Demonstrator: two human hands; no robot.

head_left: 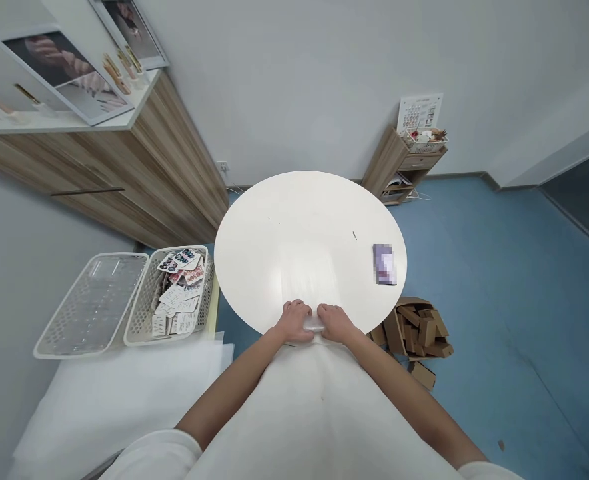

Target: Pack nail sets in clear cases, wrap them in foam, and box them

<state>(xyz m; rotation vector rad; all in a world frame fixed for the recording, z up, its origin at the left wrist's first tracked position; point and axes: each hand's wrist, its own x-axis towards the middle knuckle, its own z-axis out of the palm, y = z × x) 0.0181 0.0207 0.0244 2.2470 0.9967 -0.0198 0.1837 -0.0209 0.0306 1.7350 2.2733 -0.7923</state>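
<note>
At the near edge of the round white table (294, 213), my left hand (294, 321) and my right hand (335, 323) are close together. Between them is a small whitish, shiny, see-through packet (314, 324). The fingers of both hands are curled around its two ends, and part of it is hidden by them. Its contents are too small to make out. A purple item (384, 264), blurred into blocks, lies on the right side of the tabletop.
To the left, a white perforated basket (129, 327) holds printed cards, beside an emptier clear-bottomed basket (92, 307). A cardboard box (397, 330) full of brown cardboard pieces sits on the floor at right. A wooden cabinet (174, 153) and small shelf unit (387, 160) stand by the wall.
</note>
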